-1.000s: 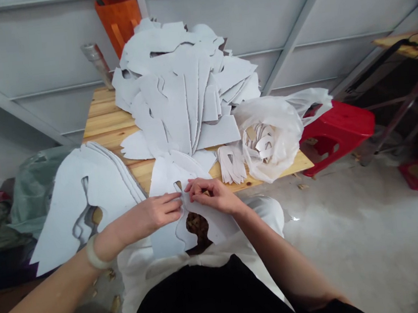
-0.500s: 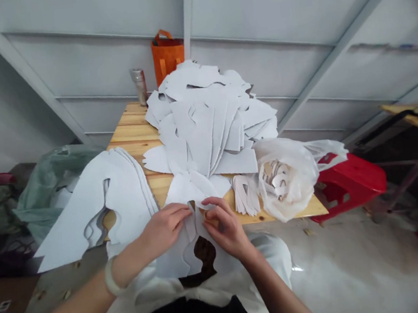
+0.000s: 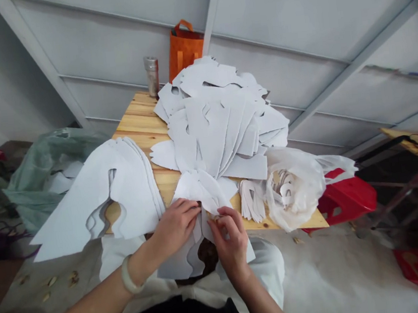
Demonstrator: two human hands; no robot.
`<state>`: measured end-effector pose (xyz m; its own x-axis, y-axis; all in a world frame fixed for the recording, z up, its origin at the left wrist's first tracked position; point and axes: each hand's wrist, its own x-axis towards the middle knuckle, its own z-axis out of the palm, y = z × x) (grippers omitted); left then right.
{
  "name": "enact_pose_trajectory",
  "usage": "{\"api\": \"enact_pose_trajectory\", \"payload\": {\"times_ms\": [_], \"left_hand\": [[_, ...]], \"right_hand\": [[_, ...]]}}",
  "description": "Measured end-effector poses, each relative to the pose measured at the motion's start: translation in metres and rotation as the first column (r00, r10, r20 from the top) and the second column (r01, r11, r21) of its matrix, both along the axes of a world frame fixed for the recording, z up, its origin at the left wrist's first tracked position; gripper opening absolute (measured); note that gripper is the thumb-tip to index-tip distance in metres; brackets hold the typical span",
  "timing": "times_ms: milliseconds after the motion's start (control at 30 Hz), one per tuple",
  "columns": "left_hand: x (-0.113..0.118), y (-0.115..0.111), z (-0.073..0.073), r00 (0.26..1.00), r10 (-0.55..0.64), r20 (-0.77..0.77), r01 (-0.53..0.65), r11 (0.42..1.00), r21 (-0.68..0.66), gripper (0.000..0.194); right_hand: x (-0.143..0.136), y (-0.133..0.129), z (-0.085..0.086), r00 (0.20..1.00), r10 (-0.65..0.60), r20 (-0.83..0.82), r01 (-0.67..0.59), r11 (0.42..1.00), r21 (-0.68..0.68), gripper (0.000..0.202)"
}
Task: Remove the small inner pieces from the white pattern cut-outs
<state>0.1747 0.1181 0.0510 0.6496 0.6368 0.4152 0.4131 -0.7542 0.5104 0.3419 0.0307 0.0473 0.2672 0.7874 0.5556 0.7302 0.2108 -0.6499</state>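
At the table's front edge lie white cut-out sheets (image 3: 179, 266) with a curved opening, hanging partly over my lap. My left hand (image 3: 179, 227), with a pale bangle at the wrist, rests on their left side, fingers together and pressed on the sheet by the slit. On the other side of the slit my right hand (image 3: 229, 236) is curled, its thumb and fingers pinching the sheet's edge. A rounded white flap (image 3: 200, 185) rises just beyond both hands. The fingertips partly hide the edge they touch.
A stack of matching sheets (image 3: 132, 184) overhangs the table's left edge. Behind is a large heap of sheets (image 3: 216, 121), with a tumbler (image 3: 152, 77) and an orange bag (image 3: 185, 52). Small cut-outs (image 3: 251, 202) and a plastic bag (image 3: 296, 187) lie right, near a red stool (image 3: 347, 196).
The camera view has shifted, so the table appears tilted and moved rightward. Both hands stay at the slit; my right fingers have closed more tightly on the sheet's edge.
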Motion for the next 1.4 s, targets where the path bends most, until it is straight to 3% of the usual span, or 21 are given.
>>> {"api": "enact_pose_trajectory", "payload": {"times_ms": [200, 367, 533, 700, 1200, 1400], "left_hand": [[0.004, -0.006, -0.001, 0.999, 0.045, 0.006, -0.045, 0.999, -0.001, 0.028], [0.004, -0.009, -0.002, 0.998, 0.057, 0.019, -0.057, 0.998, 0.022, 0.03], [0.003, -0.007, -0.005, 0.999, 0.046, 0.009, -0.046, 0.998, 0.042, 0.028], [0.003, -0.008, -0.006, 0.999, 0.038, 0.002, -0.038, 0.999, 0.027, 0.029], [0.002, -0.003, -0.009, 0.996, 0.038, 0.075, -0.034, 0.997, -0.063, 0.03], [0.002, -0.004, -0.005, 0.998, 0.047, 0.045, -0.042, 0.994, -0.097, 0.037]], "right_hand": [[-0.007, 0.001, 0.005, 0.989, 0.088, 0.115, -0.093, 0.995, 0.038, 0.029], [-0.008, -0.001, 0.002, 0.989, 0.128, 0.073, -0.131, 0.991, 0.028, 0.031], [-0.006, 0.0, 0.005, 0.994, 0.013, -0.111, -0.018, 0.999, -0.049, 0.032], [-0.007, 0.003, 0.01, 0.941, -0.089, -0.327, 0.021, 0.978, -0.206, 0.035], [0.003, 0.005, 0.012, 0.957, 0.148, -0.249, -0.202, 0.958, -0.206, 0.031], [0.006, 0.006, 0.014, 0.97, 0.19, -0.153, -0.217, 0.958, -0.189, 0.025]]}}
